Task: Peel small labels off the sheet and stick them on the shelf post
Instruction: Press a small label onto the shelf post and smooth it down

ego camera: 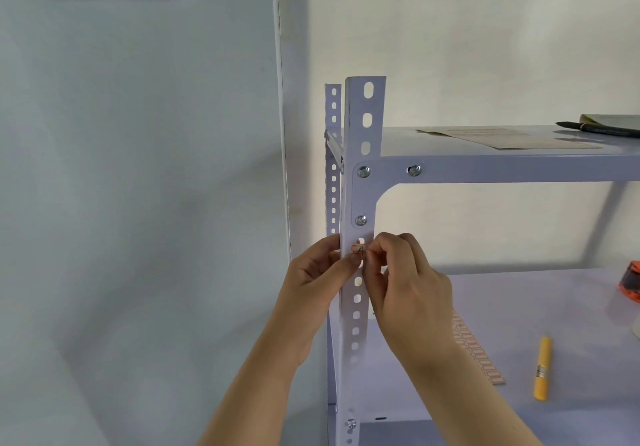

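Note:
A white perforated shelf post (363, 134) rises in the middle of the view. A small red-bordered label (358, 249) lies across its front face, just below a bolted corner bracket. My left hand (317, 272) grips the post's left edge, thumb at the label's left end. My right hand (405, 272) pinches the label's right end with thumb and forefinger against the post. The label sheet (478, 355), with rows of red-bordered labels, lies on the lower shelf, partly hidden behind my right forearm.
A yellow utility knife (542, 369) lies on the lower shelf (554, 307) right of the sheet. An orange and black object (631, 281) sits at the right edge. Papers (502, 137) and a dark pen (595, 127) rest on the upper shelf. A wall is at the left.

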Demonstrator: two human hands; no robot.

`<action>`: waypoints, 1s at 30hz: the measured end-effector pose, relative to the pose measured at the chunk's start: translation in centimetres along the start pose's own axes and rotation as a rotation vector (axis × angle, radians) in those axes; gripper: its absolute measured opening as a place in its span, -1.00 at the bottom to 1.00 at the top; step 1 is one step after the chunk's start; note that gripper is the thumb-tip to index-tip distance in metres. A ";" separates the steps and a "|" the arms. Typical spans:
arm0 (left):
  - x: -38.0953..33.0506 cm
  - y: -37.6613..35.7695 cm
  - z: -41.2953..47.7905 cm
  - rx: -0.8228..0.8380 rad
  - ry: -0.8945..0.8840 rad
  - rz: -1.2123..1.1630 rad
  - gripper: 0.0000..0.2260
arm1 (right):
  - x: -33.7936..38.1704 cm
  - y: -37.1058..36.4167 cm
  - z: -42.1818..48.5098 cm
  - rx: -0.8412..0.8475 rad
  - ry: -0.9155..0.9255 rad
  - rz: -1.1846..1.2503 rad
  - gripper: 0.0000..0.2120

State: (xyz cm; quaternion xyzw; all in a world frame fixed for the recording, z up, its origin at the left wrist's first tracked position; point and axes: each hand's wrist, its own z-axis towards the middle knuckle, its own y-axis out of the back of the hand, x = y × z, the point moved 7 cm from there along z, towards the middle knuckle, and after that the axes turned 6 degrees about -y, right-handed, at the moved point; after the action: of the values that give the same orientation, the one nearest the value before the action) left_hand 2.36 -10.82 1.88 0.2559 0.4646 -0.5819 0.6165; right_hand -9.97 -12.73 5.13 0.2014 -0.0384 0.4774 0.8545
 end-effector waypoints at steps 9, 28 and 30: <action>0.0 0.0 0.0 -0.004 -0.003 -0.004 -0.77 | -0.2 1.0 0.1 -0.005 -0.029 0.115 -0.82; 0.1 0.0 0.0 -0.008 0.006 0.003 -0.77 | 0.4 -0.3 0.7 0.030 -0.029 -0.064 -0.84; 0.1 0.0 0.0 -0.008 0.004 -0.003 -0.77 | 0.3 -0.2 0.7 0.048 -0.007 -0.037 -0.84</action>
State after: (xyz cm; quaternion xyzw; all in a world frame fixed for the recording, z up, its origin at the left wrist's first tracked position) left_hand 2.31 -10.84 1.76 0.2540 0.4687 -0.5803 0.6157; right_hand -9.53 -12.82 5.78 0.2239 -0.0261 0.4616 0.8580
